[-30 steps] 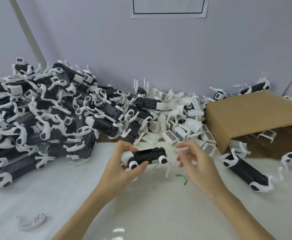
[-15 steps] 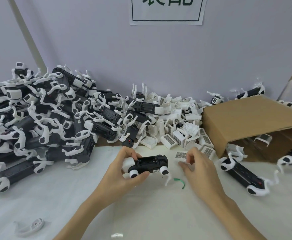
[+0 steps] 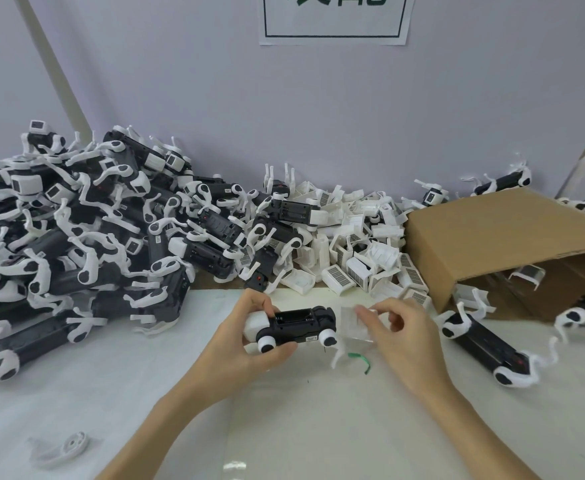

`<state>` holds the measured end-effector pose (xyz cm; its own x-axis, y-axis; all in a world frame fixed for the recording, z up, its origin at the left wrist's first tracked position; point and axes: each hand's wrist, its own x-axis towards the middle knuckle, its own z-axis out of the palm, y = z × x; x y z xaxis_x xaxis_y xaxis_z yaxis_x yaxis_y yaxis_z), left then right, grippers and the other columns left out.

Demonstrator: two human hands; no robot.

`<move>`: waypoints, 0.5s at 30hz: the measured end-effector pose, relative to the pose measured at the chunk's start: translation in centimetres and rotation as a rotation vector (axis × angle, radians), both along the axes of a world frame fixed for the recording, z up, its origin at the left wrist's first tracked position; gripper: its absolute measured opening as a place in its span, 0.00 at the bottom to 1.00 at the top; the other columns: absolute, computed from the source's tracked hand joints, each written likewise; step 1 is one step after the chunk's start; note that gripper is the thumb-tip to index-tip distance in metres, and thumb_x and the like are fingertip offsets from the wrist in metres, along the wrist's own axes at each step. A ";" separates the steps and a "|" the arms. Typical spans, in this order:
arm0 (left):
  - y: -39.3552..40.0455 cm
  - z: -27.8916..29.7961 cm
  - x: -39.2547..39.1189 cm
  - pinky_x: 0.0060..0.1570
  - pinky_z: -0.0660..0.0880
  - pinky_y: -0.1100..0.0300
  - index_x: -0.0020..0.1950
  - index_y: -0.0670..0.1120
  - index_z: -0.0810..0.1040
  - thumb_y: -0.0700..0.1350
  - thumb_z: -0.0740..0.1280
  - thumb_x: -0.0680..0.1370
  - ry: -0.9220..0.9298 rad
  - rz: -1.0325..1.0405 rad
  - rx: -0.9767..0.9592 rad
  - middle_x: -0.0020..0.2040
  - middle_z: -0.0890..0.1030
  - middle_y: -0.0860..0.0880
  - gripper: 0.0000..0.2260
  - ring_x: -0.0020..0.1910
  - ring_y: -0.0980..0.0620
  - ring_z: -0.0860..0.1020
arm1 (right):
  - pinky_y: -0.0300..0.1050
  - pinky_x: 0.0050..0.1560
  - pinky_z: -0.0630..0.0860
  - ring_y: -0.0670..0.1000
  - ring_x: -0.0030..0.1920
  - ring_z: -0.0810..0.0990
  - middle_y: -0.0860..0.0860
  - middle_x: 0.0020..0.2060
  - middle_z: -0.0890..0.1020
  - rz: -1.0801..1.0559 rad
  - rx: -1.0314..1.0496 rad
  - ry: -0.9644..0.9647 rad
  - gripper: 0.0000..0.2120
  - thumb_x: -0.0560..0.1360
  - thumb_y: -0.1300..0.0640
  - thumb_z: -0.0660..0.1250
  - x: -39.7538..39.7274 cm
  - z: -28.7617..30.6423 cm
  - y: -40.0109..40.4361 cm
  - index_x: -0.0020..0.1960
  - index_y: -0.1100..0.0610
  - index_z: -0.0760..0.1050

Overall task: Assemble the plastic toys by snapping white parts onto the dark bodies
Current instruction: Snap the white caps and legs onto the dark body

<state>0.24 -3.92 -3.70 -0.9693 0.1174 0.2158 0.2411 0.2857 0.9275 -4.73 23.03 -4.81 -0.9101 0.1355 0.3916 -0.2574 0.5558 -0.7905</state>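
cardboard box [image 3: 498, 237] on its side, right | green tie [image 3: 362, 359] on white table [image 3: 145, 393] | paper sign [image 3: 334, 19] on wall

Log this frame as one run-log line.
left hand: grips dark toy body | right hand: pinches white part beside body | part: not yet snapped on

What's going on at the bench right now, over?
Left hand grips dark toy body. Right hand pinches white part beside it, not yet snapped on. Nothing between them.
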 end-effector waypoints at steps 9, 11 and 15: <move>0.2 0.2 0.2 0.42 0.80 0.58 0.62 0.51 0.70 0.43 0.79 0.76 0.013 -0.006 -0.031 0.57 0.81 0.56 0.22 0.42 0.53 0.79 | 0.54 0.39 0.85 0.61 0.38 0.89 0.58 0.50 0.80 0.237 -0.587 -0.214 0.10 0.78 0.58 0.74 0.9 1.3 -1.1 0.50 0.60 0.74; 0.2 0.3 0.3 0.44 0.79 0.60 0.61 0.52 0.70 0.42 0.79 0.76 0.036 -0.011 -0.047 0.57 0.81 0.56 0.21 0.44 0.54 0.79 | 0.48 0.40 0.81 0.54 0.37 0.87 0.55 0.46 0.83 0.253 -0.479 -0.150 0.06 0.78 0.59 0.75 1.1 1.7 -1.2 0.48 0.53 0.78; 0.5 0.4 0.5 0.45 0.74 0.68 0.58 0.52 0.70 0.44 0.78 0.75 0.092 -0.026 -0.087 0.55 0.80 0.55 0.19 0.48 0.50 0.79 | 0.30 0.41 0.74 0.43 0.42 0.81 0.47 0.41 0.85 0.325 -0.378 -0.098 0.05 0.76 0.60 0.76 1.7 2.1 -2.0 0.48 0.50 0.83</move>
